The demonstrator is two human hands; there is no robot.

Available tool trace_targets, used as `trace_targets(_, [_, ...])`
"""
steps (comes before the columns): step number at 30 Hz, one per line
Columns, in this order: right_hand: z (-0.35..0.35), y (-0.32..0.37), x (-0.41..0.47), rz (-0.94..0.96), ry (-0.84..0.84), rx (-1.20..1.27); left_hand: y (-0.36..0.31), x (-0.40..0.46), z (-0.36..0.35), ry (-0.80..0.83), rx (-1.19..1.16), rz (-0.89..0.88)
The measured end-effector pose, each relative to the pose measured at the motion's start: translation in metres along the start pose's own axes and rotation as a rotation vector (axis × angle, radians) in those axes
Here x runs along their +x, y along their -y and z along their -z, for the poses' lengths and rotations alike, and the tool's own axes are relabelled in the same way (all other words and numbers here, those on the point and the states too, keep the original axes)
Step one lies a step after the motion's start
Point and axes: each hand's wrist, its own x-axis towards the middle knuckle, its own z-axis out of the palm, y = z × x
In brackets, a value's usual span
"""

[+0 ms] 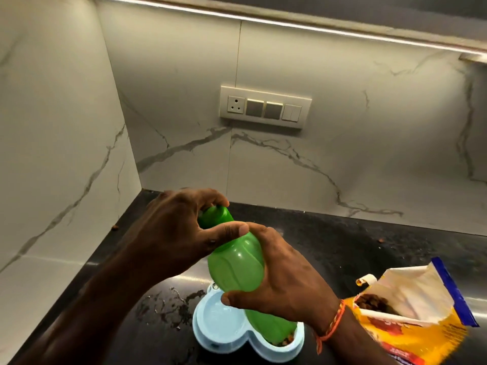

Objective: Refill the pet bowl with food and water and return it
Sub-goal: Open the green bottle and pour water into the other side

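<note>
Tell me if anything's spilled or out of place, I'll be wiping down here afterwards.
Yes: water is splashed on the black counter left of the blue pet bowl, and stray kibble bits lie near the walls.

A long bright light strip (290,25) under the cupboard shines down on the white wall (342,127), the dark desk (342,246) has shiny glare spots, and the straight lines bend near the picture's edges.

At lower centre, a bright green water bottle (238,262) with a darker green cap (216,216) sits above a pale blue pet bowl (210,335). A black countertop (342,248), white grey-veined marble wall (342,159), yellow, red and blue food bag (411,335), orange wrist thread (332,324).
</note>
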Motion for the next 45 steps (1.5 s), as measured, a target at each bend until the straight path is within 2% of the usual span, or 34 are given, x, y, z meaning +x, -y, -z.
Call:
trace_targets(6, [-0.004, 0.004, 0.012, 0.044, -0.046, 0.039, -0.006, 0.008, 0.009, 0.044, 0.137, -0.056])
trace_targets(9, [-0.004, 0.002, 0.017, 0.062, -0.037, 0.094, 0.001, 0.013, 0.018, 0.228, 0.039, -0.111])
trace_targets(11, [-0.004, 0.002, 0.019, 0.070, -0.034, 0.149, 0.006, 0.015, 0.027, 0.414, -0.085, -0.163])
trace_targets(13, [-0.004, 0.002, 0.022, 0.059, -0.057, 0.218, 0.007, 0.016, 0.037, 0.546, -0.225, -0.134])
trace_targets(15, [-0.004, 0.002, 0.027, 0.041, -0.088, 0.268, 0.001, 0.019, 0.045, 0.470, -0.245, -0.021])
trace_targets(18, [-0.003, 0.006, 0.035, 0.052, -0.135, 0.224, -0.006, 0.028, 0.044, 0.199, 0.156, 0.077])
trace_targets(21, [-0.003, 0.011, 0.043, 0.066, -0.141, 0.191, -0.011, 0.034, 0.035, 0.095, 0.302, 0.048])
trace_targets(23, [-0.003, 0.011, 0.049, 0.072, -0.149, 0.194, -0.010, 0.038, 0.037, 0.140, 0.263, -0.018])
trace_targets(26, [-0.005, 0.009, 0.055, 0.073, -0.152, 0.228, -0.007, 0.047, 0.053, 0.503, 0.007, -0.092])
trace_targets(27, [-0.006, 0.008, 0.056, 0.072, -0.153, 0.241, -0.006, 0.048, 0.057, 0.548, -0.059, -0.076])
trace_targets(29, [-0.007, 0.008, 0.058, 0.069, -0.151, 0.248, -0.005, 0.050, 0.055, 0.433, -0.064, -0.002])
trace_targets(31, [-0.008, 0.009, 0.060, 0.075, -0.154, 0.248, -0.007, 0.053, 0.050, 0.215, 0.182, 0.070])
trace_targets(33, [-0.010, 0.008, 0.062, 0.085, -0.150, 0.246, -0.006, 0.055, 0.049, 0.136, 0.350, 0.079])
trace_targets(35, [-0.012, 0.007, 0.064, 0.094, -0.138, 0.248, 0.000, 0.055, 0.050, 0.242, 0.210, -0.034])
trace_targets(36, [-0.013, 0.006, 0.065, 0.094, -0.131, 0.256, 0.003, 0.054, 0.053, 0.350, 0.104, -0.080])
trace_targets(38, [-0.015, 0.005, 0.067, 0.089, -0.126, 0.273, 0.005, 0.053, 0.055, 0.462, -0.075, -0.086])
trace_targets(40, [-0.016, 0.004, 0.069, 0.098, -0.140, 0.260, 0.007, 0.053, 0.049, 0.337, -0.025, 0.022])
trace_targets(42, [-0.017, 0.004, 0.071, 0.107, -0.135, 0.255, 0.005, 0.055, 0.046, 0.161, 0.220, 0.078])
trace_targets(43, [-0.018, 0.004, 0.071, 0.110, -0.128, 0.261, 0.007, 0.055, 0.046, 0.143, 0.247, 0.058])
trace_targets(45, [-0.021, 0.003, 0.073, 0.110, -0.127, 0.279, 0.007, 0.053, 0.050, 0.248, 0.085, -0.042])
